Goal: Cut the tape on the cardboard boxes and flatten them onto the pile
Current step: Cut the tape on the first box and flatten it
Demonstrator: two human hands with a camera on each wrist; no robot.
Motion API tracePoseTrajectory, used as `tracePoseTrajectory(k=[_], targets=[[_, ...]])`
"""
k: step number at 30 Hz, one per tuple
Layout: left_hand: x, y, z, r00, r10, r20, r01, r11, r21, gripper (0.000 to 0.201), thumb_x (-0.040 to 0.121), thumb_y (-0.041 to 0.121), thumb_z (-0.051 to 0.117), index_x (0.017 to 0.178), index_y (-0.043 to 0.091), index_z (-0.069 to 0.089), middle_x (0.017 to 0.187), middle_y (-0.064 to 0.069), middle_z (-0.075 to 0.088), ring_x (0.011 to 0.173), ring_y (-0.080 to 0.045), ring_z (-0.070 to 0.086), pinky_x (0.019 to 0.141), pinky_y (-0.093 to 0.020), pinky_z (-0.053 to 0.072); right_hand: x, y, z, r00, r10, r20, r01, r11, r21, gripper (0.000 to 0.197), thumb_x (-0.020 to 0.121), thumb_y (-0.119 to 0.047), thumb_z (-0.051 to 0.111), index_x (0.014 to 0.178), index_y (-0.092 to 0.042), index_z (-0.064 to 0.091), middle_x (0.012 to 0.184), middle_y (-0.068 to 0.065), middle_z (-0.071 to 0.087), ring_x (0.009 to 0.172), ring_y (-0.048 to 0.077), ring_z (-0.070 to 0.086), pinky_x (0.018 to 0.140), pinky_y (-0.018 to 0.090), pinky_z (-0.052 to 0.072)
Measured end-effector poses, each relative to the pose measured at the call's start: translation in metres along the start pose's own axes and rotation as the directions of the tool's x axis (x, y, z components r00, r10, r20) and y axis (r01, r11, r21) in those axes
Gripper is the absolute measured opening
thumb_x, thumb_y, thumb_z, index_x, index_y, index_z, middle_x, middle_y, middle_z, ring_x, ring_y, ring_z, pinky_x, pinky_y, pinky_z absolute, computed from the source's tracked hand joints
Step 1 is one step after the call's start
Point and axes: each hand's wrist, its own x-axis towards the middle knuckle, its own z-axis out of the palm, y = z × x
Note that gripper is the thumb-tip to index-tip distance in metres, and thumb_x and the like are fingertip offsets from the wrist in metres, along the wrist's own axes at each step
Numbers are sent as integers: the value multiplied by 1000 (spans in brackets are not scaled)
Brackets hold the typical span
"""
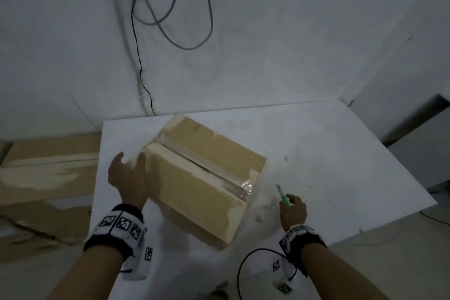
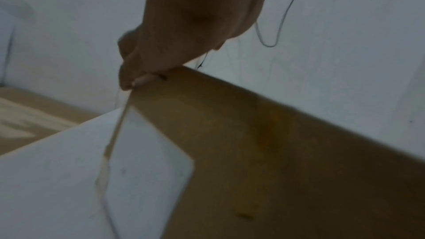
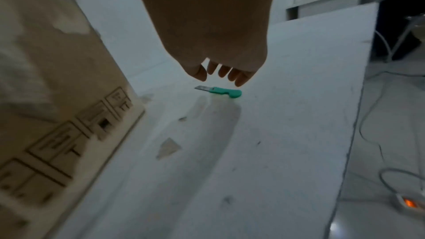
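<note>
A brown cardboard box (image 1: 199, 185) stands on the white table (image 1: 328, 153). Clear tape (image 1: 239, 186) runs along its top seam, and the seam looks split. My left hand (image 1: 129, 175) lies against the box's left corner, fingers (image 2: 138, 79) on its top edge and thumb held apart. A green utility knife (image 1: 283, 196) with its blade out lies on the table to the right of the box (image 3: 57, 97). My right hand (image 1: 293, 210) hovers just above the knife (image 3: 220, 91), fingers (image 3: 239, 79) loose and off it.
Flattened cardboard (image 1: 48, 170) lies piled on the floor left of the table. Cables (image 1: 170, 19) hang on the wall behind. A power strip (image 3: 407, 203) and cords lie on the floor past the table's right edge. Small scraps (image 3: 168, 147) dot the table.
</note>
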Motion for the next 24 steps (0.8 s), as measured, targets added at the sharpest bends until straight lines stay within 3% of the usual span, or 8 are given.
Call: tracePoseTrajectory(k=[2,5,7,10,14,19,22,24], targets=[[-21,16,17,992,71,-101,-56,988,143,72,88,33,67,146,9,31,156,-19,17,142,-36,16,113,-49,20,20,9,-4,996,-76,51,83,984,-158,43,90,-14,66,132,-6,58,130,26,52,117,42,52,98,47,43],[-42,15,39,990,139,-29,-123,944,306,76,90,43,60,151,20,21,159,-12,6,146,-29,6,115,-55,6,33,22,-5,964,-193,180,242,920,-308,37,92,-15,65,128,-4,62,123,26,58,113,41,54,94,42,43],[-49,7,45,987,149,51,-155,861,485,73,94,52,47,152,23,16,160,-11,4,147,-28,3,115,-59,0,37,32,-3,958,-214,190,261,925,-277,31,89,-13,69,118,-3,66,115,27,60,105,41,56,88,40,45],[-51,1,45,968,217,124,-245,729,639,64,95,55,38,150,28,20,161,-9,8,147,-29,5,111,-66,3,40,39,-1,960,-204,191,240,953,-187,15,88,-9,68,100,1,68,103,27,64,93,41,60,81,41,49],[-55,7,44,966,194,171,-258,675,691,57,95,57,33,149,43,19,161,-6,4,147,-29,1,110,-66,1,43,31,-3,934,-254,251,295,945,-140,17,90,-6,65,106,1,66,102,23,64,95,39,62,80,36,48],[-58,16,40,965,171,198,-261,648,715,56,95,57,31,148,46,17,162,-5,1,147,-30,-1,110,-67,-1,56,-39,-8,862,-504,59,505,863,-16,21,94,-5,53,98,8,69,86,29,66,77,41,63,72,43,51],[-56,19,36,959,167,230,-283,637,717,54,96,56,31,148,50,15,162,-6,0,147,-30,-3,110,-68,-2,48,-114,-17,829,-560,11,547,814,196,15,96,-6,55,106,2,63,98,15,62,90,31,57,81,39,47],[-52,19,32,949,170,265,-311,628,713,53,96,56,30,147,52,15,162,-6,-2,147,-29,-5,110,-68,-4,35,-161,-18,755,-654,60,617,737,274,10,98,-16,57,100,-8,63,96,8,63,88,28,59,79,42,51]])
